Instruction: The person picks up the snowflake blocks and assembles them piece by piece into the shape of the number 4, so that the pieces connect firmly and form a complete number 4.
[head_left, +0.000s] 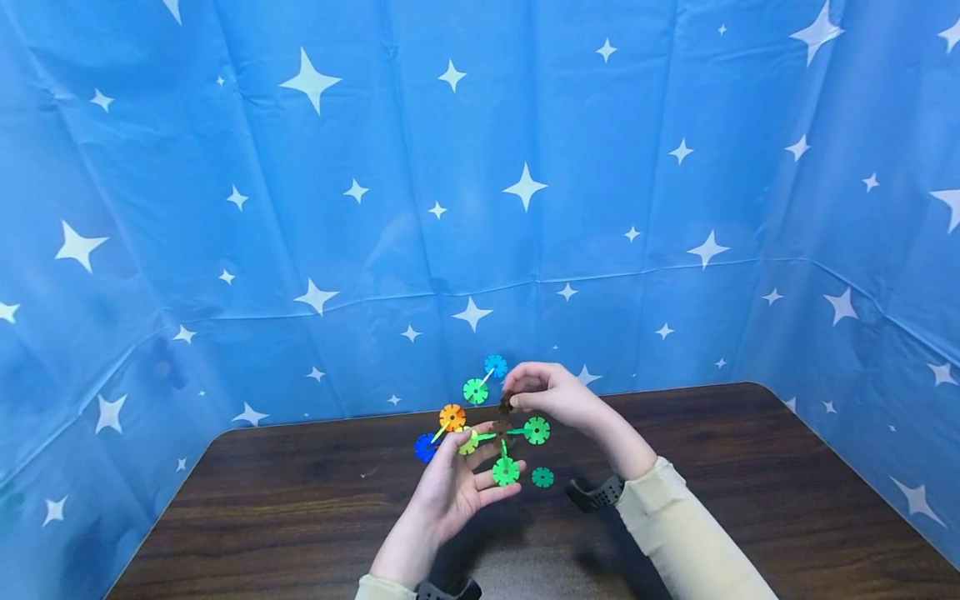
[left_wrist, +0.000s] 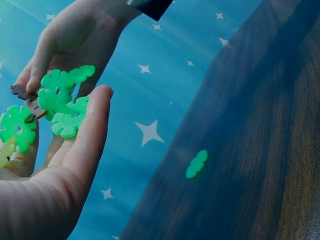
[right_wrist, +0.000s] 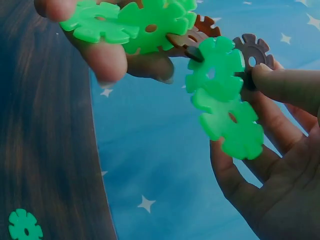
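Observation:
My left hand [head_left: 457, 492] holds up a cluster of notched plastic snowflake discs, the thumb by a yellow disc [head_left: 468, 440] and the fingers spread beneath. A brown disc [head_left: 501, 430] sits at the middle, with green discs [head_left: 536, 430] branching from it. My right hand [head_left: 551, 393] pinches another brown disc [right_wrist: 253, 50] between thumb and fingers, right at the cluster's centre. Whether its slots are engaged cannot be told. Toward the left stand an orange disc [head_left: 452, 417] and a dark blue disc [head_left: 426, 448]; above are a green disc [head_left: 476, 391] and a blue disc [head_left: 495, 367].
One loose green disc [head_left: 542, 477] lies on the dark wooden table [head_left: 285, 508], to the right of the left fingertips. A blue curtain with white stars [head_left: 480, 208] hangs behind the table and along both sides. Each wrist wears a black band [head_left: 596, 493].

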